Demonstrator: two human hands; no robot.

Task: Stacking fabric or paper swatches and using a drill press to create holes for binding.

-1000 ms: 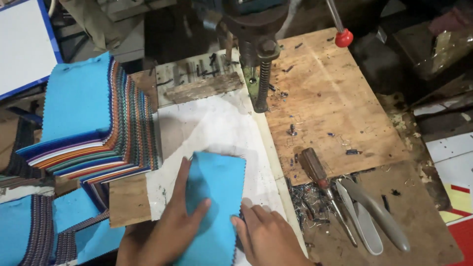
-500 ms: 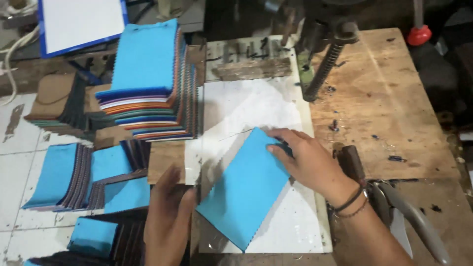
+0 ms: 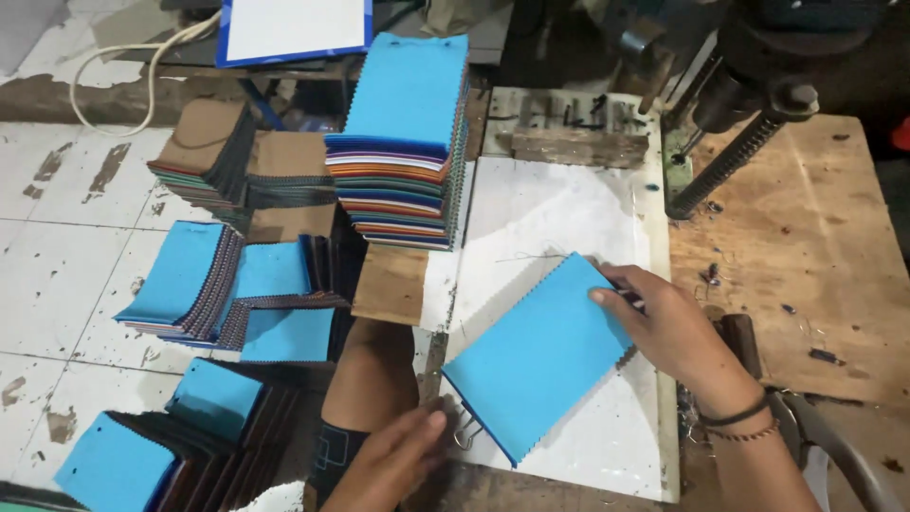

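A blue fabric swatch booklet with zigzag-cut edges lies tilted on the white work surface. My right hand grips its far right corner, fingers curled over the edge. Close to the booklet's near left corner, my left hand hovers with flat, spread fingers; a metal clip pokes out there. A tall stack of multicoloured swatches topped in blue stands at the back left of the surface.
A drill press column with a spring rises at the back right over a worn wooden board. Tool handles lie at the right. Several blue and brown swatch stacks sit on the tiled floor at left.
The view has shifted slightly. My right hand has slid the booklet a little to the right and turned it. My left hand has come off its edge and dropped toward the near corner.
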